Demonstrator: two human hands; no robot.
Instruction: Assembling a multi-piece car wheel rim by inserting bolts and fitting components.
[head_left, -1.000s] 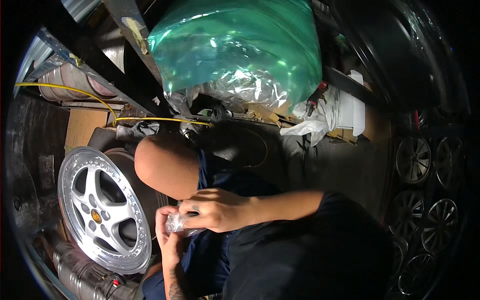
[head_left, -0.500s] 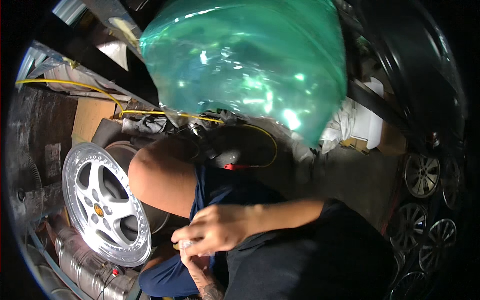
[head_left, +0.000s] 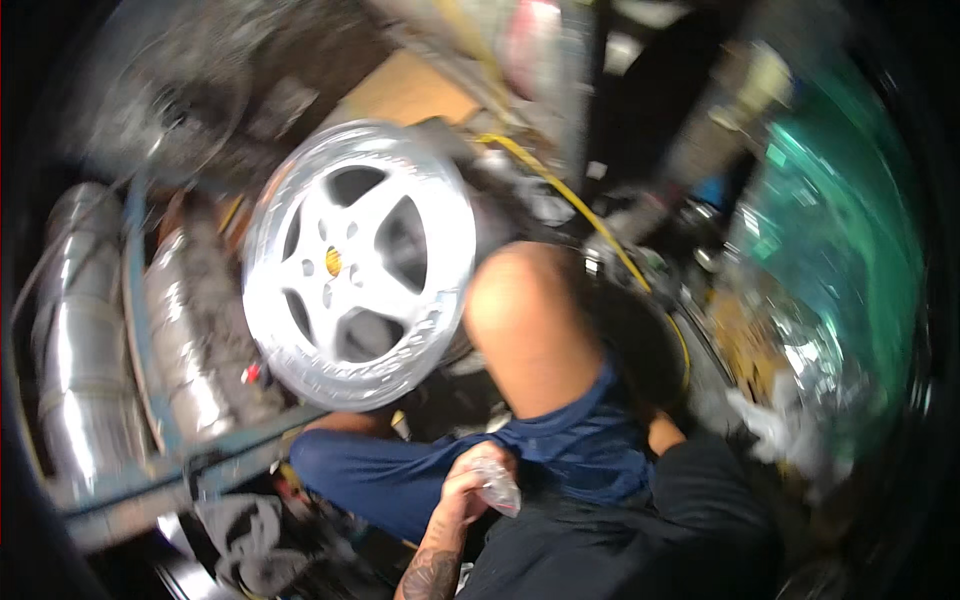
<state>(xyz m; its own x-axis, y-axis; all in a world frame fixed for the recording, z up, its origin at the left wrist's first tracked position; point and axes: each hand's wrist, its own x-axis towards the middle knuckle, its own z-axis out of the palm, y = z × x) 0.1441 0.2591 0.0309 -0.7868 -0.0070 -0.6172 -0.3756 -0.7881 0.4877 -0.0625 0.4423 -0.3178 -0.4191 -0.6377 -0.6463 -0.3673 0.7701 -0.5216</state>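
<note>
Right hand off clear bag [head_left: 497,484].

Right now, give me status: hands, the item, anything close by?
Left hand clutching small clear plastic bag over lap. Right hand out of view. Silver wheel rim just beyond raised knee. Picture blurred.

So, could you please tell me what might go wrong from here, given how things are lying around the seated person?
1. The left hand alone grips a small clear plastic bag over the lap; the right hand is out of view. Anything small inside could spill into the clutter below.
2. The silver alloy wheel stands tilted close to the bare knee; a nudge might tip or scratch it.
3. The yellow cable runs behind that knee and could snag a leg.
</note>
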